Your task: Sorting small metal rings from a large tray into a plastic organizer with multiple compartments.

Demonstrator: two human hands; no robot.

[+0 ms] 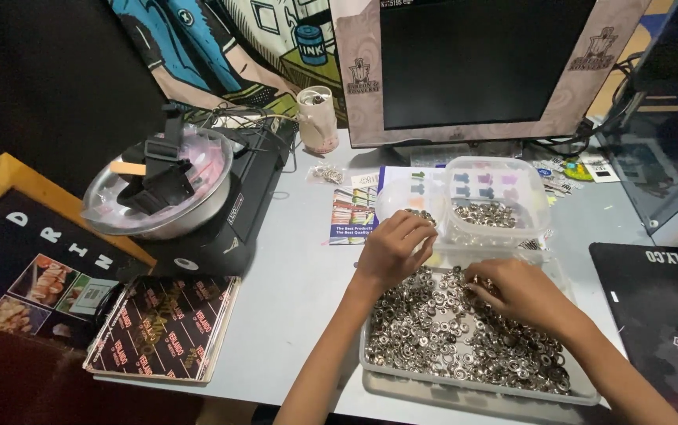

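A shallow clear tray (370,364) near the table's front edge is heaped with several small silver metal rings and snap parts (441,330). My left hand (394,248) hovers over the tray's far left corner, fingers curled around a few of the silver pieces. My right hand (516,293) rests on the heap at the tray's far middle, fingertips pinched into the pieces. Just behind the tray stands a clear plastic tub (524,224) holding a smaller pile of silver pieces (487,214).
A dark monitor (480,63) stands at the back. On the left sit a round clear-domed device on a black base (166,189), a cup (317,118), and a stack of printed black cards (162,327). A colourful leaflet (352,214) lies mid-table; a black mat (669,307) lies right.
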